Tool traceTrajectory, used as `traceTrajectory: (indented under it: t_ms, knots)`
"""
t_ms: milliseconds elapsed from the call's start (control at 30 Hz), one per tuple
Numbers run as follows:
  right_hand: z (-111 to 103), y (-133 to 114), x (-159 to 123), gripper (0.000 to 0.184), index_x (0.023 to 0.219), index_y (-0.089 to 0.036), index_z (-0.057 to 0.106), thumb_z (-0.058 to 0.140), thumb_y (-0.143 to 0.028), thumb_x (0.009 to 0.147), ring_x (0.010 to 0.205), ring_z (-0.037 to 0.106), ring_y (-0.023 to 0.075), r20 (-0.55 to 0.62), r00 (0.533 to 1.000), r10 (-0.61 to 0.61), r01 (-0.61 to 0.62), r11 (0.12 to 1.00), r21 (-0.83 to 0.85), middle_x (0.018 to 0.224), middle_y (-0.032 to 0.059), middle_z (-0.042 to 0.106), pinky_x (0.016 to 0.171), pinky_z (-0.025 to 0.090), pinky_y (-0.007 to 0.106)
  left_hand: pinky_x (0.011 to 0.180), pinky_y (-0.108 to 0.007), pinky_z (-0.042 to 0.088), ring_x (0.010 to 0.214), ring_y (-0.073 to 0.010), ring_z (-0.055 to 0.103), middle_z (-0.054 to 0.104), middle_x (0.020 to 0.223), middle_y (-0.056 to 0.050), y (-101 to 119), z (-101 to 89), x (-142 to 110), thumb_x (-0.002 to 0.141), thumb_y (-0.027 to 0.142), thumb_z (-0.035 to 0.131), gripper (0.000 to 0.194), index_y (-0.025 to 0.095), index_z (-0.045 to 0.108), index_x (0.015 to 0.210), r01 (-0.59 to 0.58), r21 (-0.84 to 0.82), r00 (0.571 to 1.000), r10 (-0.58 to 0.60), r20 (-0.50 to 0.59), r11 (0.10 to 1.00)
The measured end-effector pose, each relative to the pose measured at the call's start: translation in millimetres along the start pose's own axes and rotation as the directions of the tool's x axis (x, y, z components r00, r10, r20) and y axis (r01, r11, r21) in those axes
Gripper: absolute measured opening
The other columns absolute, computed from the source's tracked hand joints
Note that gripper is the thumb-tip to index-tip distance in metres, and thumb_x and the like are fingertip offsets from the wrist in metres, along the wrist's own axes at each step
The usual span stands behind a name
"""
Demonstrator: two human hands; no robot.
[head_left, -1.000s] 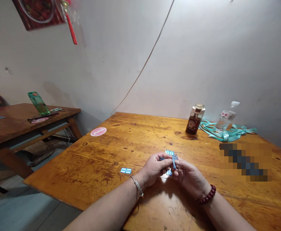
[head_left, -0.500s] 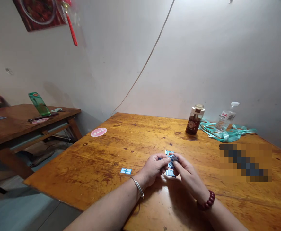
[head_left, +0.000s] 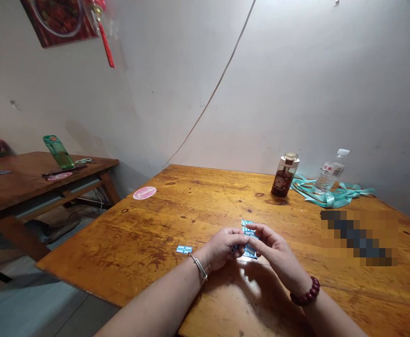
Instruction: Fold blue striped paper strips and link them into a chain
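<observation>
My left hand (head_left: 224,248) is closed in a pinch on blue-edged stickers, with a dark blue part (head_left: 238,248) showing under its fingers. My right hand (head_left: 277,252) meets it, thumb tip against the left fingertips and fingers curled over a sticker piece (head_left: 250,251); the exact grip is partly hidden. Just beyond the fingertips lies a sheet of blue-and-white stickers (head_left: 246,223) on the wooden table. A smaller sticker sheet (head_left: 184,249) rests flat to the left of my left wrist.
A brown-filled bottle (head_left: 285,175) and a clear water bottle (head_left: 330,173) stand at the back right, turquoise ribbon (head_left: 334,200) around the latter. A pink round sticker (head_left: 144,193) is near the left edge. A second table (head_left: 95,164) holds a green bottle (head_left: 59,152).
My right hand has shifted slightly right and its fingers have lifted and spread a little. The dark blue part between the fingertips now shows under the left fingers.
</observation>
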State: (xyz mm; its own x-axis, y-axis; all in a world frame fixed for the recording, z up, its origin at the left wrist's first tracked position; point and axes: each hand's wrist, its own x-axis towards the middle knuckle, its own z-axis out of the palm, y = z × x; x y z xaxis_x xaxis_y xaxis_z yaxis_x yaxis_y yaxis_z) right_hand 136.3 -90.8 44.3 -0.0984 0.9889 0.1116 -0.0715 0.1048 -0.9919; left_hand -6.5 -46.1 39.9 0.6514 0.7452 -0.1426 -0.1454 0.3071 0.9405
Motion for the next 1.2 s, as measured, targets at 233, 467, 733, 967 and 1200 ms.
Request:
traceTrajectory:
  t_ms: [233, 467, 733, 967, 1200]
  knots:
    - [-0.4, 1.1, 0.9, 0.017, 0.072, -0.018, 0.052, 0.058, -0.034, 0.070, 0.055, 0.043, 0.0085, -0.143, 0.988, -0.059, 0.069, 0.995, 0.066, 0.064, -0.0017, 0.049, 0.050, 0.036, 0.022, 0.040, -0.019, 0.013, 0.041, -0.0022, 0.027, 0.042, 0.051, 0.004, -0.3, 3.7, 0.2, 0.061, 0.039, 0.061, 0.028, 0.013, 0.051, 0.065, -0.058, 0.043, 0.998, 0.059, -0.017, 0.997]
    - [0.1, 5.5, 0.5, 0.018, 0.085, -0.020, 0.051, 0.054, -0.031, 0.072, 0.060, 0.047, 0.0119, -0.088, 0.983, -0.161, 0.141, 0.969, -0.203, 0.068, 0.0002, 0.051, 0.055, 0.038, 0.024, 0.047, -0.018, 0.026, 0.049, -0.0052, 0.037, 0.048, 0.054, 0.003, 6.2, -6.2, 1.1, 0.059, 0.032, 0.062, 0.021, 0.012, 0.057, 0.061, -0.173, 0.455, 0.965, 0.242, -0.098, 0.874]
    - [15.7, 19.5, -9.6, 0.010, 0.065, -0.020, 0.054, 0.046, -0.021, 0.072, 0.057, 0.046, 0.0123, 0.126, 0.980, -0.154, 0.199, 0.749, -0.632, 0.061, 0.0000, 0.055, 0.052, 0.032, 0.022, 0.046, -0.018, 0.033, 0.051, -0.0088, 0.047, 0.057, 0.058, 0.000, 26.6, -35.4, -22.5, 0.056, 0.031, 0.063, 0.020, 0.016, 0.063, 0.069, 0.052, 0.759, 0.986, -0.152, 0.062, 0.649]
    - [24.0, 28.3, -16.9, 0.012, 0.068, -0.019, 0.051, 0.041, -0.014, 0.072, 0.060, 0.047, 0.0116, 0.248, 0.968, -0.047, 0.230, 0.568, -0.790, 0.065, 0.0003, 0.056, 0.053, 0.030, 0.021, 0.038, -0.022, 0.036, 0.043, -0.0127, 0.051, 0.059, 0.060, -0.003, 22.9, -43.3, -25.4, 0.056, 0.036, 0.063, 0.028, 0.020, 0.064, 0.078, 0.205, 0.739, 0.896, -0.427, 0.123, 0.642]
    - [26.1, 21.9, -20.5, 0.012, 0.073, -0.020, 0.052, 0.042, -0.013, 0.071, 0.066, 0.049, 0.0123, 0.330, 0.942, -0.062, 0.310, 0.537, -0.785, 0.073, 0.0014, 0.057, 0.057, 0.032, 0.021, 0.037, -0.019, 0.033, 0.040, -0.0094, 0.047, 0.055, 0.053, 0.001, 19.3, -39.8, -22.2, 0.058, 0.030, 0.062, 0.015, 0.019, 0.061, 0.069, 0.100, 0.818, 0.916, -0.373, 0.147, 0.567]
